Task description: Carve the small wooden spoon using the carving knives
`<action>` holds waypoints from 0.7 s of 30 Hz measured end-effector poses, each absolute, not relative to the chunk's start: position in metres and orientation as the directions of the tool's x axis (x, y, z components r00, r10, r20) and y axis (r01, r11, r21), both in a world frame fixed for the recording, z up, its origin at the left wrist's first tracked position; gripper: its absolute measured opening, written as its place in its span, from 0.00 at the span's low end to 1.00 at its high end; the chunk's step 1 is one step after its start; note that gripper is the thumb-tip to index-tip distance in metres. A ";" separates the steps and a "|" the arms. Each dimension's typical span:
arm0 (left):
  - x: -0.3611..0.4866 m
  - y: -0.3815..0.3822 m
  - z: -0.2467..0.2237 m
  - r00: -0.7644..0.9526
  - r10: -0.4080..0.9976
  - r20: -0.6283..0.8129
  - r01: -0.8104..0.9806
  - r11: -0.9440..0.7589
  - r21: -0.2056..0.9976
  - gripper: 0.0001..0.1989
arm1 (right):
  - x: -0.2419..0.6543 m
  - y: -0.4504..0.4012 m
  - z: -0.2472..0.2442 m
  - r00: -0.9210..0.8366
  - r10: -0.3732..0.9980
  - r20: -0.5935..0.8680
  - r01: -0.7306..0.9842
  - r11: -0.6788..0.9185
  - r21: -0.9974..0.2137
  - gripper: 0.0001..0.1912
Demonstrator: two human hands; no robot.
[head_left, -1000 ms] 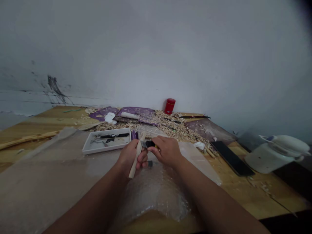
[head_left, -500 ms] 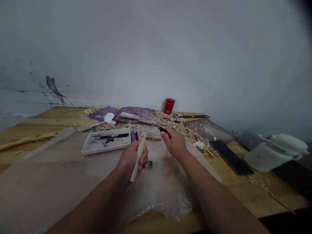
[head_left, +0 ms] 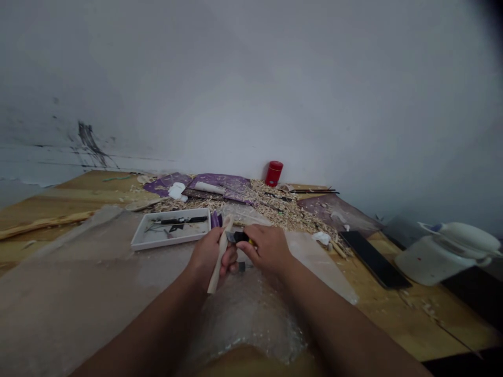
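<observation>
My left hand (head_left: 206,254) is wrapped round a pale carved wooden stick (head_left: 214,276), which slants upward away from me. My right hand (head_left: 269,247) grips a utility knife (head_left: 240,237) with a black and yellow handle. Its short blade meets the upper part of the stick, or lies very close to it. A small dark piece (head_left: 241,267) shows beside the left fingers; what it belongs to is hidden. Beneath both hands lies a clear plastic sheet (head_left: 118,283).
A white tray (head_left: 171,242) with a black-handled tool is beyond my left hand. Wood shavings (head_left: 298,214) cover the back, near a red can (head_left: 274,173). At right are a black phone-like slab (head_left: 375,260) and a white lidded pot (head_left: 434,259).
My right hand has moved left and down, bringing the knife from beyond the stick to its upper part. The left hand keeps its hold almost unmoved.
</observation>
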State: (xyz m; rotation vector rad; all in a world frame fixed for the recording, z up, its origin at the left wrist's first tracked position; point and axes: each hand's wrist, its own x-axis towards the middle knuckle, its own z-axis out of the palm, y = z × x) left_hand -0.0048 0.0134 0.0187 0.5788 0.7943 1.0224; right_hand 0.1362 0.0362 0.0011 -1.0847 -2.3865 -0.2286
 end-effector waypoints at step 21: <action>-0.003 0.014 0.020 0.231 0.951 -0.204 -0.514 0.297 0.804 0.18 | 0.141 0.041 0.002 -0.435 0.704 0.561 0.702 0.656 -0.278 0.21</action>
